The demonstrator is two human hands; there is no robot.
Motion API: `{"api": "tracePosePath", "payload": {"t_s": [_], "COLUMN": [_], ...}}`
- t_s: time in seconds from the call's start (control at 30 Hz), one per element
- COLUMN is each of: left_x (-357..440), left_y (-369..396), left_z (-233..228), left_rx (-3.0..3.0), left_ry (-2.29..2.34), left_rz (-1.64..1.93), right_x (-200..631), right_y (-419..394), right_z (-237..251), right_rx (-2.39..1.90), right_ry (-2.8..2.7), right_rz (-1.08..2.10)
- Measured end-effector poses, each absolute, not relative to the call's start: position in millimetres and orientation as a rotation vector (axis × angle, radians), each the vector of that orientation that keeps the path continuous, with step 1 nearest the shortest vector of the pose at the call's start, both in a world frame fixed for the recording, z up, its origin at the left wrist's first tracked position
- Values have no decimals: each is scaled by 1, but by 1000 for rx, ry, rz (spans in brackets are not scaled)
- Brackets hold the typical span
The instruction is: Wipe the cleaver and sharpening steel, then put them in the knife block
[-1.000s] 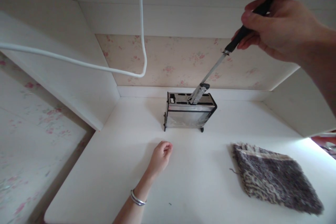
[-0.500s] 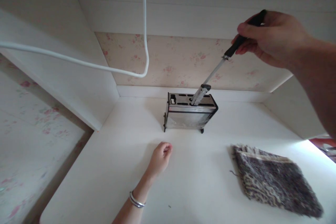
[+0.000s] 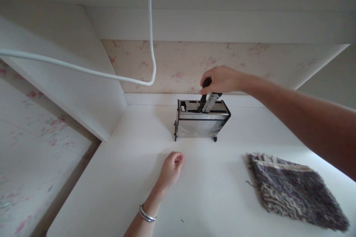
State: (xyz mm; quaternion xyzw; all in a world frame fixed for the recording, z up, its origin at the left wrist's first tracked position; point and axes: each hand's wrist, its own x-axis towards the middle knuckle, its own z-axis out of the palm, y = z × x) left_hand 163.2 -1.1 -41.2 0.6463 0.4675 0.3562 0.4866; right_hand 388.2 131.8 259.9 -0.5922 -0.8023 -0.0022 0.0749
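My right hand (image 3: 219, 79) is closed around the black handle of a sharpening steel (image 3: 204, 90). Its rod is down inside a metal knife block (image 3: 200, 126) with black edges and a slotted top, so only the handle shows. Just right of it, a second handle (image 3: 211, 102), whitish and worn with a dark end, leans out of the block. My left hand (image 3: 171, 168) rests on the white surface in front of the block, fingers curled in a loose fist with nothing visible inside.
A folded brown and cream shaggy cloth (image 3: 297, 192) lies at the right on the white surface (image 3: 217, 192). A white cable (image 3: 152, 44) hangs across the upper left. A white overhang (image 3: 250, 14) and floral wallpaper (image 3: 178, 63) are behind the block.
My right hand has moved down and left, lowering the sharpening steel until its rod went into the knife block. My left hand has stayed on the surface.
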Motion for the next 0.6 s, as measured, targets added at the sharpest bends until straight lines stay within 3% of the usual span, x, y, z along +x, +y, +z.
{"api": "tracePosePath", "payload": {"t_s": [0.37, 0.6], "left_x": [162, 155], "left_y": [1, 5], "left_z": [-44, -40], "left_rx": [1476, 1265], "left_ry": [1141, 1133], "left_rz": [877, 872], "right_x": [383, 445], "right_y": [136, 103], "right_z": [263, 247], "right_rx": [-1932, -1917], "right_ry": [-2536, -1867], "right_rz": [91, 78]}}
